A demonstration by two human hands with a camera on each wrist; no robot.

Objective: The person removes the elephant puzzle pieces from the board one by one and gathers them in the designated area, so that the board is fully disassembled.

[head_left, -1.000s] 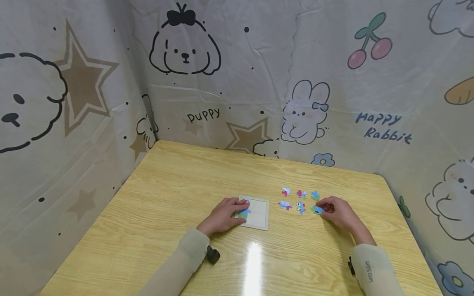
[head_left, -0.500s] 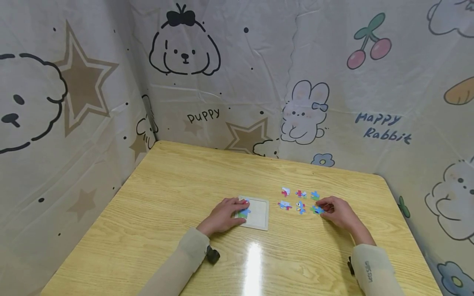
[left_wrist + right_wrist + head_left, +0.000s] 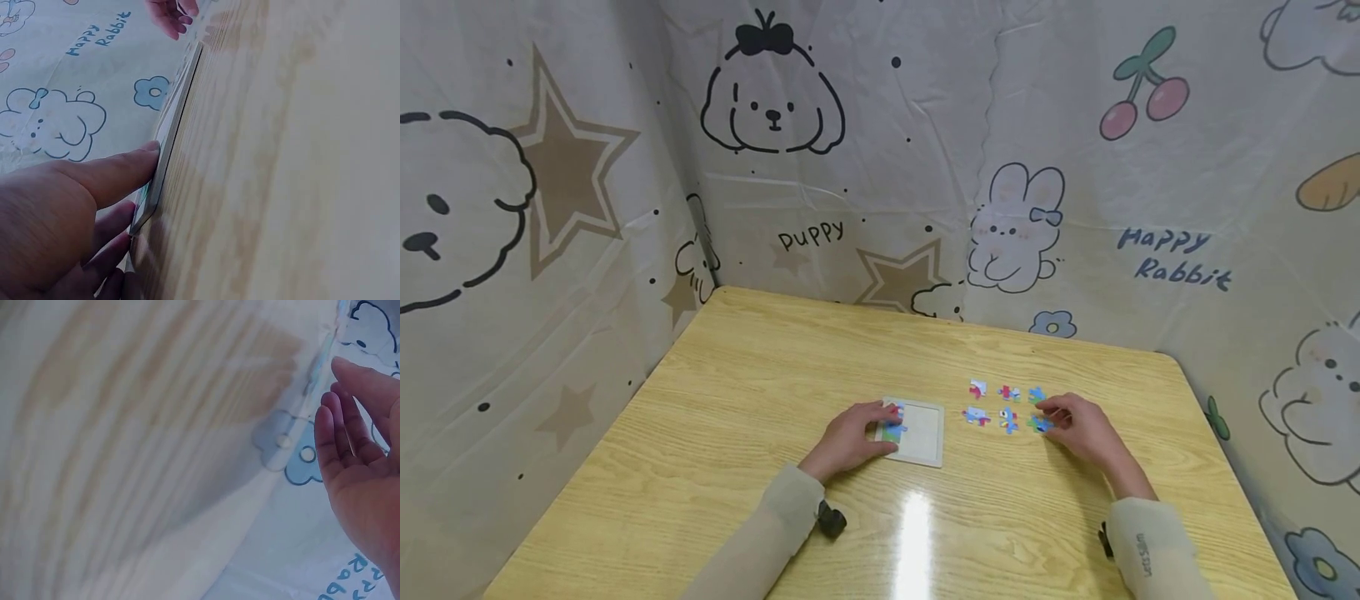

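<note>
In the head view a pale square puzzle tray (image 3: pixel 931 458) lies on the table, with joined puzzle pieces (image 3: pixel 892 432) along its left side. My left hand (image 3: pixel 847 439) rests over the tray's left edge, fingertips near the red part of those pieces and thumb at the front. In the left wrist view the thumb (image 3: pixel 122 175) touches the tray's rim (image 3: pixel 178 119). To the right, my right hand (image 3: pixel 1086 425) hovers with loosely bent fingers beside a blue-green puzzle piece (image 3: pixel 1040 423). Nothing shows between its thumb and fingers in the right wrist view.
Several loose pieces lie in two rows right of the tray, among them a red-and-white piece (image 3: pixel 977 388), a blue-and-red piece (image 3: pixel 976 415) and a green-blue piece (image 3: pixel 1037 395). Patterned cloth (image 3: pixel 880 167) hangs behind the wooden table (image 3: pixel 760 358).
The left fingertips have drawn back slightly, showing more of the pieces in the tray. The right hand has shifted slightly left and up, its fingers lifting a little off the blue-green piece.
</note>
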